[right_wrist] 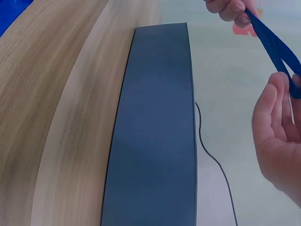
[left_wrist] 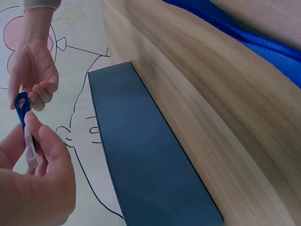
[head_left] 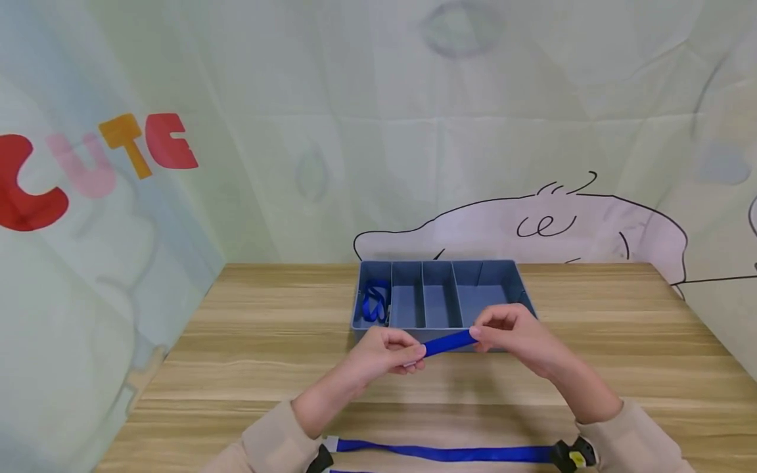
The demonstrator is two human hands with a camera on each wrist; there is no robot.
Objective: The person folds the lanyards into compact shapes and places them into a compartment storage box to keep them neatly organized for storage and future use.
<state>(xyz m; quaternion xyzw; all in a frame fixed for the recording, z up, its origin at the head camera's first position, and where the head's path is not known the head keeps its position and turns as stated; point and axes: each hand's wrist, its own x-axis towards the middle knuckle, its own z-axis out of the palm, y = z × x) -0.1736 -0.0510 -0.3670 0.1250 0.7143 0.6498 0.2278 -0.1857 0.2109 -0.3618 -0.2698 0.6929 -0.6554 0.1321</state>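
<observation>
Both hands stretch a folded blue lanyard between them, just in front of the storage box and above the table. My left hand pinches one end between thumb and fingers; a whitish end piece shows there in the left wrist view. With thumb and fingertips, my right hand grips the other end, where the strap bends into a loop. Another blue lanyard lies coiled in the leftmost compartment of the grey-blue box, with a small metal clip beside it.
A further blue lanyard lies stretched across the wooden table near its front edge, below the forearms. Part of another blue strap shows at the bottom edge. Behind the box hangs a printed cloth backdrop.
</observation>
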